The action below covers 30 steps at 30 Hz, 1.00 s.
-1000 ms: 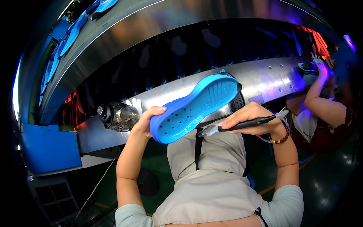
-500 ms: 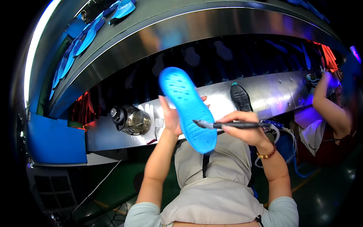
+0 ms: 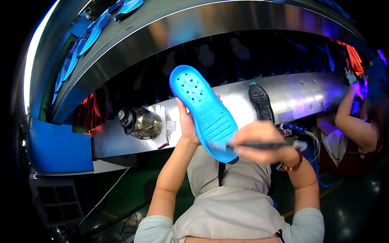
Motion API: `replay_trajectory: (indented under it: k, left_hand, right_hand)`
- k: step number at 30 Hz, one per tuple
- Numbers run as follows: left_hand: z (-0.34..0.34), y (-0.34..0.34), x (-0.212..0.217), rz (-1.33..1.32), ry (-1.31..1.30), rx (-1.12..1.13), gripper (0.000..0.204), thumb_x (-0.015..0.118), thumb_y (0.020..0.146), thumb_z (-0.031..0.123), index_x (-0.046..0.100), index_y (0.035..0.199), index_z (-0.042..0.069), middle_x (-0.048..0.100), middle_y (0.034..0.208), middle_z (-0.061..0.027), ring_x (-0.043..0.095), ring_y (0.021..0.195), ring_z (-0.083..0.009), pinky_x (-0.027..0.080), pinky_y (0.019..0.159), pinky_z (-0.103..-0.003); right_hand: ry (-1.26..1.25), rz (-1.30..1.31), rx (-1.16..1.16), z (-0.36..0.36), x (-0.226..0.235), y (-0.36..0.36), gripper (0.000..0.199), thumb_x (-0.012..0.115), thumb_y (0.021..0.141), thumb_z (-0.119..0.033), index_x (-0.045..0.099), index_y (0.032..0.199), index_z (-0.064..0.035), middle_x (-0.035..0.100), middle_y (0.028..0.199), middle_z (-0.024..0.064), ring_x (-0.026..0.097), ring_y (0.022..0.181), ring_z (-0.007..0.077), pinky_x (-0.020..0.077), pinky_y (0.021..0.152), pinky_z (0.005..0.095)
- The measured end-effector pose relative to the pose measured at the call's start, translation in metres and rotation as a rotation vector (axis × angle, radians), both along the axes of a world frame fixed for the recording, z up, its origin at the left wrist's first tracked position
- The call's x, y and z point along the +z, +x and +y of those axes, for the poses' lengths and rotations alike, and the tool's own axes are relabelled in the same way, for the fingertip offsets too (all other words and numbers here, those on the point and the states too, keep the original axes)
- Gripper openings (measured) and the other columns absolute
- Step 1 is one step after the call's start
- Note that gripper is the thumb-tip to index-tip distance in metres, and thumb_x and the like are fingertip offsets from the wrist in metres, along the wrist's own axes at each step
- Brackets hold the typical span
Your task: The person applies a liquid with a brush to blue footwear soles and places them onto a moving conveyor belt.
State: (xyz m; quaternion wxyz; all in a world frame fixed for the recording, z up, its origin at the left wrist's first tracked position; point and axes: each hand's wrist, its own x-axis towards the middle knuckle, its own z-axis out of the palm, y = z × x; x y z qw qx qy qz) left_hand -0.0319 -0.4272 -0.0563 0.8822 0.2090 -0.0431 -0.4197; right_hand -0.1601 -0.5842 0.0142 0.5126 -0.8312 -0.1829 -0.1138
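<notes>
A bright blue shoe sole (image 3: 212, 115), dotted at its far end and ridged toward the near end, is held up over the bench's front edge. My left hand (image 3: 187, 125) grips it from the left and underneath; most of those fingers are hidden behind it. My right hand (image 3: 261, 141), smeared by motion, is closed round a black-handled brush (image 3: 219, 146). The blurred pale bristles lie over the sole's near end, seemingly touching it. Beyond my right hand, a black sole (image 3: 260, 102) with a teal tip lies on the metal bench.
On the metal bench (image 3: 291, 91) stand a dark-capped bottle (image 3: 146, 123) and a white glove (image 3: 162, 131) beside it. A curved conveyor (image 3: 243, 22) carries blue soles (image 3: 91, 38) at far left. Another person's arm (image 3: 352, 121) is at right, near hoses (image 3: 314, 141).
The sole has tilted, showing its patterned face more plainly, and its near end has shifted right. My right hand has moved the brush slightly down and to the right, toward the sole's near end.
</notes>
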Motion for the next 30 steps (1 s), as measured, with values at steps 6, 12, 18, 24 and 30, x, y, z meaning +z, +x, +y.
replay_trajectory:
  k: [6, 12, 18, 24, 30]
  left_hand:
    - [-0.014, -0.001, 0.014, -0.076, -0.136, 0.056, 0.081, 0.023, 0.078, 0.07, 0.035, 0.126, 0.006, 0.049, 0.113, -0.0207, 0.05, 0.101, -0.0343, 0.04, 0.089, -0.05]
    - [-0.008, 0.009, 0.02, -0.047, -0.055, 0.117, 0.082, 0.024, 0.078, 0.07, 0.033, 0.128, 0.006, 0.045, 0.12, -0.0209, 0.047, 0.107, -0.0337, 0.038, 0.091, -0.048]
    - [-0.006, 0.021, 0.045, -0.175, 0.042, 0.153, 0.084, 0.021, 0.078, 0.071, 0.03, 0.13, 0.005, 0.045, 0.12, -0.0214, 0.048, 0.106, -0.0348, 0.039, 0.091, -0.048]
    - [-0.017, 0.035, 0.067, -0.242, -0.05, 0.121, 0.084, 0.024, 0.078, 0.07, 0.029, 0.13, 0.004, 0.044, 0.121, -0.0223, 0.048, 0.107, -0.0353, 0.04, 0.09, -0.049]
    - [-0.036, 0.031, 0.099, -0.229, -0.025, 0.146, 0.082, 0.028, 0.08, 0.067, 0.026, 0.132, 0.004, 0.041, 0.126, -0.0209, 0.046, 0.111, -0.0354, 0.036, 0.093, -0.051]
  right_hand:
    - [-0.005, -0.106, 0.039, 0.013, 0.005, 0.006, 0.015, 0.065, 0.065, -0.004, 0.061, 0.08, -0.0028, 0.063, 0.082, 0.0122, 0.061, 0.076, 0.0256, 0.0477, 0.07, 0.031]
    - [0.077, -0.029, -0.078, -0.013, -0.01, 0.002, 0.021, 0.066, 0.067, 0.0, 0.062, 0.087, -0.0022, 0.064, 0.086, 0.0105, 0.061, 0.083, 0.0236, 0.0473, 0.075, 0.0312]
    - [0.299, 0.074, 0.13, -0.031, -0.001, -0.006, 0.021, 0.065, 0.068, 0.0, 0.062, 0.089, -0.0008, 0.063, 0.09, 0.0135, 0.062, 0.082, 0.0237, 0.0492, 0.076, 0.0315]
    - [0.222, 0.067, 0.176, -0.033, 0.012, -0.002, 0.022, 0.066, 0.066, 0.002, 0.063, 0.089, -0.0007, 0.064, 0.091, 0.0124, 0.056, 0.098, 0.0237, 0.0454, 0.084, 0.0337]
    - [0.889, 0.133, 0.032, -0.034, 0.009, 0.007, 0.024, 0.057, 0.074, -0.001, 0.056, 0.098, 0.0056, 0.059, 0.1, 0.0182, 0.057, 0.096, 0.0232, 0.042, 0.089, 0.0344]
